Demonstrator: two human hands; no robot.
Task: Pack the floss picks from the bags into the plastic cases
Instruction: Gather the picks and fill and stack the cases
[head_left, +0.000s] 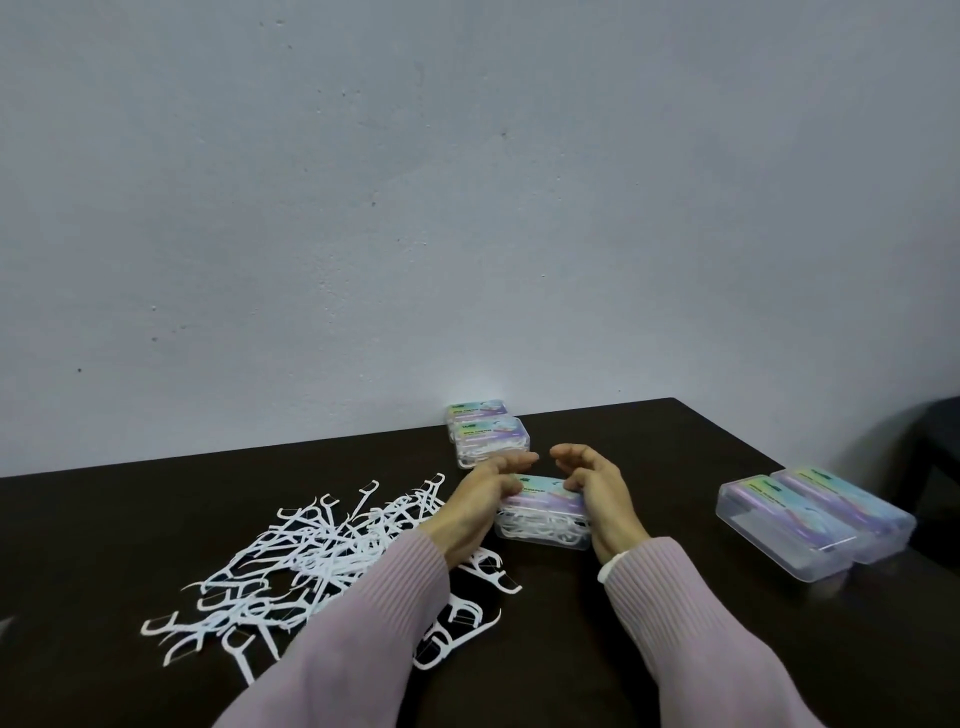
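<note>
Both forearms in pink sleeves reaching forward, near each other. Left hand (480, 493) and right hand (597, 493) facing inward, fingers curling loosely, fingertips nearly meeting.

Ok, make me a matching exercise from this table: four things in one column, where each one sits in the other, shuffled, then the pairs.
1. loose picks
2. held case
3. two empty cases
4. two filled cases

A. table's right side
B. by the wall
C. between both hands
D. table's left side

Pairs: 1-D, 2-C, 3-A, 4-B. The left hand and right hand hold the case's ends.
</note>
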